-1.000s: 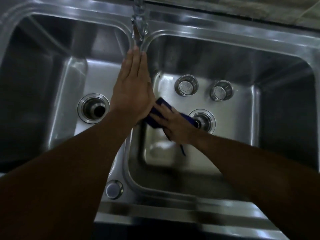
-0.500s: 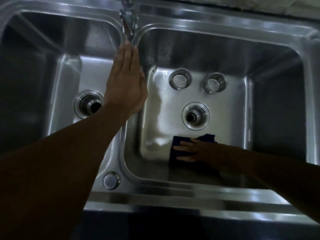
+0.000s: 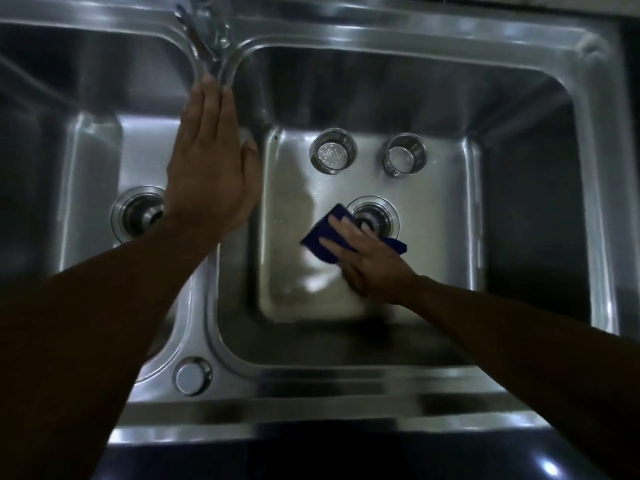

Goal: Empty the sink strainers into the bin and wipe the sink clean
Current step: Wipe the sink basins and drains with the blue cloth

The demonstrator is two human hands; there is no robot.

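Note:
A double steel sink fills the view. My right hand presses a dark blue cloth flat on the right basin's floor, its fingers straight and reaching the rim of the open drain. Two steel strainer baskets stand upright on the basin floor behind the drain. My left hand lies flat with straight fingers on the divider between the basins, its fingertips just below the tap.
The left basin has its own open drain, partly hidden by my left wrist. A round steel cap sits on the near rim between the basins. The dark counter edge runs along the bottom.
My right hand has slid the cloth from the near side of the right basin back up and left to the drain. My left hand stays on the divider.

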